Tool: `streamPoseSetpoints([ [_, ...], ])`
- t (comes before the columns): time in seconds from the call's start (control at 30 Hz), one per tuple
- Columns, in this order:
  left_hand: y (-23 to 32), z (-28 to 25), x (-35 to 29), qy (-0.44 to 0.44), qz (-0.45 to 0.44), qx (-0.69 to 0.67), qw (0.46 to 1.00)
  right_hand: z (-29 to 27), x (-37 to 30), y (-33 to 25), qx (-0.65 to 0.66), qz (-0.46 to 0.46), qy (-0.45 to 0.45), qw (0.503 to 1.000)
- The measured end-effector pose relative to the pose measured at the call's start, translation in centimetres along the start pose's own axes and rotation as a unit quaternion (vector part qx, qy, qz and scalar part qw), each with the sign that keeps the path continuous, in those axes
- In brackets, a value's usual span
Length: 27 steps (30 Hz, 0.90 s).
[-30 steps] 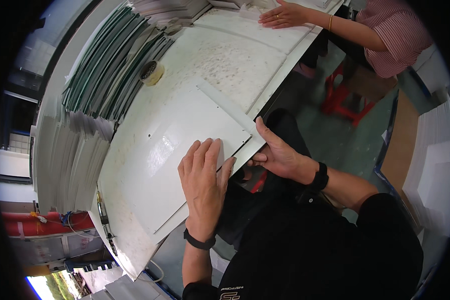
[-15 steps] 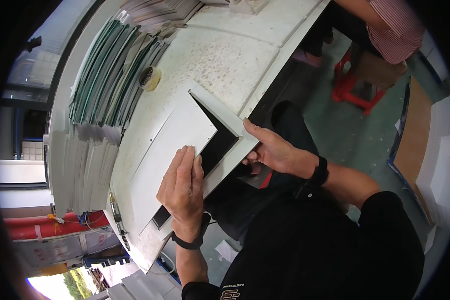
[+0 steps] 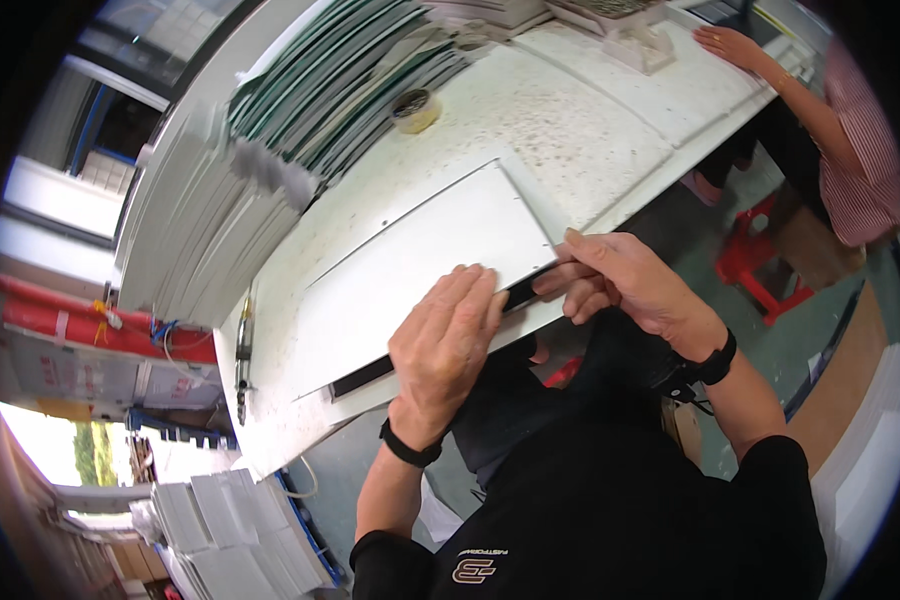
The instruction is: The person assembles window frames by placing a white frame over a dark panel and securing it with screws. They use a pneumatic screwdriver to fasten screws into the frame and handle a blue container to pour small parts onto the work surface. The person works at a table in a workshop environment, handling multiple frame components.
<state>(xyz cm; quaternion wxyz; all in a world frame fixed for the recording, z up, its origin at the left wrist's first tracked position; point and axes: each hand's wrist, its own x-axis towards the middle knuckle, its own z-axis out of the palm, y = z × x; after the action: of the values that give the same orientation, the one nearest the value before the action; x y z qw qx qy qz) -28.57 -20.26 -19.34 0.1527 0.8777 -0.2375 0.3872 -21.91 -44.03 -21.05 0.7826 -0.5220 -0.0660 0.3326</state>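
Note:
A white rectangular panel (image 3: 420,250) with small dark dots along its edges lies on the worktable. A black layer (image 3: 362,375) shows under its near edge. My left hand (image 3: 445,335) rests flat on the panel near that edge, its fingers stretched out. At the panel's right corner is my right hand (image 3: 645,290), thumb raised apart from the bent fingers. Those fingertips are close against the panel's side; whether they touch it I cannot tell. What lies beneath the panel is mostly hidden.
Tall stacks of green-edged and white sheets (image 3: 330,85) line the table's far left. A small round tub (image 3: 415,110) stands beside them. A slim metal tool (image 3: 243,350) lies at the left edge. Across the table, another person's hand (image 3: 730,48) rests; a red stool (image 3: 765,265) stands below.
The raised white flap at the right no longer stands up, and the dark gap beside the panel has narrowed. My right hand has drawn back slightly from the flap. The whole view has shifted.

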Motion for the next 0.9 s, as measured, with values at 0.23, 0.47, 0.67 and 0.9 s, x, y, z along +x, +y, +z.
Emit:
streamPoseSetpoints([
  [0.23,0.3,-1.2,-2.4,0.007,0.008,0.010,1.000,3.2,1.5,-0.4,0.023,0.031,-0.010,0.999],
  [0.47,2.4,-2.8,-2.9,0.023,0.057,-0.040,0.997,0.5,-1.7,-1.0,-0.014,-0.110,0.045,0.993],
  [0.67,3.5,-1.0,-3.9,-0.024,0.074,-0.180,0.981,-3.9,-2.6,-0.8,0.011,-0.297,0.112,0.948],
  [0.9,4.4,2.1,-6.3,-0.153,0.084,-0.296,0.939,-7.0,-1.8,0.1,0.115,-0.347,0.162,0.917],
])
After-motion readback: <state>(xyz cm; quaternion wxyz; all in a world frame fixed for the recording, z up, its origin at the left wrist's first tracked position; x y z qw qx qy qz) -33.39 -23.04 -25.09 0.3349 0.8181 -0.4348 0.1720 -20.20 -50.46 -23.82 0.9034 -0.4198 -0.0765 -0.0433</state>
